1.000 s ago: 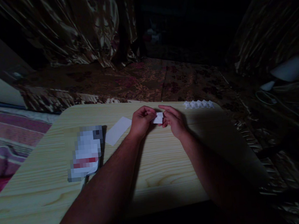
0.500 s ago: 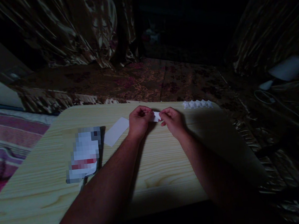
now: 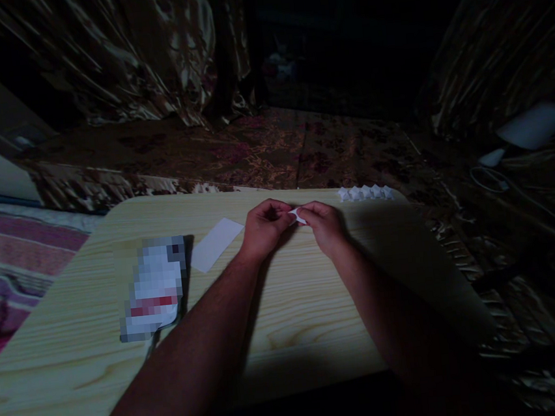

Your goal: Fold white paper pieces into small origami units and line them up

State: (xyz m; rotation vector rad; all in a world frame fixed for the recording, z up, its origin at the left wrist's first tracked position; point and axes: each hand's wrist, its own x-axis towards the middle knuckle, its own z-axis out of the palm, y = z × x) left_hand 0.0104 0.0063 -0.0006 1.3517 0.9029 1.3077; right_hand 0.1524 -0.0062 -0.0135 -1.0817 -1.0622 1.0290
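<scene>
A small white piece of paper (image 3: 298, 216) is pinched between my two hands above the far part of the table. My left hand (image 3: 267, 225) grips its left side with thumb and fingers. From the right, my right hand (image 3: 322, 222) pinches the other side, its thumb close to the left one. Most of the paper is hidden by the fingers. Just left of my left hand lies a flat white paper sheet (image 3: 216, 244). Several folded white paper stars (image 3: 366, 192) stand in a row beyond my right hand.
On the left of the wooden table (image 3: 307, 310) lies a blurred-out phone-like object (image 3: 155, 285) with a cable. A striped bed cover (image 3: 11, 253) borders the table's left. Patterned curtains hang behind, and a white lamp-like object (image 3: 534, 125) with a cord is at right.
My hands have drawn closer together, the left one shifting slightly right. Less of the small paper shows between them now. The stars and sheet stay in place.
</scene>
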